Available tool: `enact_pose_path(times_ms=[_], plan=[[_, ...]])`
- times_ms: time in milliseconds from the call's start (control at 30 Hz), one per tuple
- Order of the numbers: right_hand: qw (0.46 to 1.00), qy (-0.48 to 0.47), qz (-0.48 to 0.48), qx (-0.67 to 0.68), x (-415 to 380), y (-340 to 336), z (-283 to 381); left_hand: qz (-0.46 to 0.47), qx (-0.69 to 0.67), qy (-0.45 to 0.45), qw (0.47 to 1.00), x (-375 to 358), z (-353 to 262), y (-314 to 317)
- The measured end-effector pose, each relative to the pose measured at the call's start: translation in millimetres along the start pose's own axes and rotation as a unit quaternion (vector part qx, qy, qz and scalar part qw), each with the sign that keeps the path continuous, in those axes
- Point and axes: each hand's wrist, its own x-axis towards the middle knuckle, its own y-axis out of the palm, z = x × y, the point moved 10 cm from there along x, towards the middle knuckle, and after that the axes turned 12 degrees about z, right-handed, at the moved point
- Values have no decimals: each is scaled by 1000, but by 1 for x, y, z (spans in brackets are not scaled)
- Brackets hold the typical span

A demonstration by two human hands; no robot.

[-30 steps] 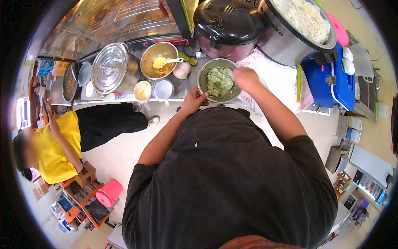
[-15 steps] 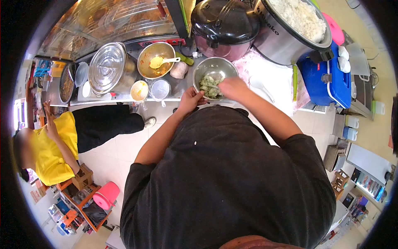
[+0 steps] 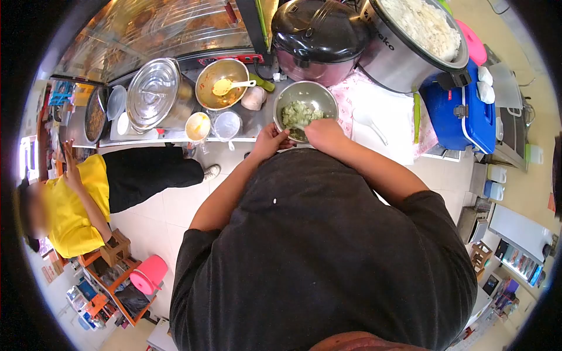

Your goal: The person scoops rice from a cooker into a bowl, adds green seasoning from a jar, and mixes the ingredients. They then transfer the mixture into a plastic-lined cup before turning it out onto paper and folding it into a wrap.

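A metal mixing bowl (image 3: 325,95) stands at the counter's front edge, close to my body. Pale green chopped food (image 3: 300,111) fills its lower part. My left hand (image 3: 270,141) is closed on the bowl's near-left rim, thumb and fingers pinching the edge. Over the near-right rim, my right hand (image 3: 325,134) is closed round the handle of what looks like a spoon (image 3: 299,125), whose lower end is in the food. The fingers hide most of that handle.
To the left are a sauce-stained bowl (image 3: 206,81) with a yellow ladle (image 3: 222,87), two plastic tubs and a lidded pot (image 3: 153,93). Rice cookers (image 3: 319,35) stand behind; a white spoon (image 3: 370,124) and blue cooler (image 3: 462,117) are right. A person in yellow (image 3: 88,205) is at left.
My right hand has moved slightly nearer to me and lower over the bowl's rim. The green food has shifted toward the bowl's far side. My left hand keeps its place on the rim.
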Motion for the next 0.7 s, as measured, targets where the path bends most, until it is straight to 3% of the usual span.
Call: enact_pose_path(times_ms=[67, 167, 267, 400, 500, 533, 700], plan=[[997, 20, -60, 36, 20, 8, -25, 2, 3, 5, 1000, 4, -5, 0], [993, 95, 28, 61, 15, -16, -54, 1, 1, 2, 1000, 3, 0, -7], [986, 154, 17, 61, 5, -36, -81, 3, 13, -3, 1000, 4, 0, -5], [996, 39, -41, 71, 44, -8, -59, 6, 26, -4, 1000, 1, -7, 0], [1000, -23, 6, -4, 37, 6, -31, -7, 14, -1, 1000, -1, -5, 0], [998, -16, 58, -10, 20, -3, -23, -13, 10, 1, 1000, -1, -4, -1], [1000, -9, 17, 0, 13, 17, -17, -5, 8, -8, 1000, 2, 8, -6]])
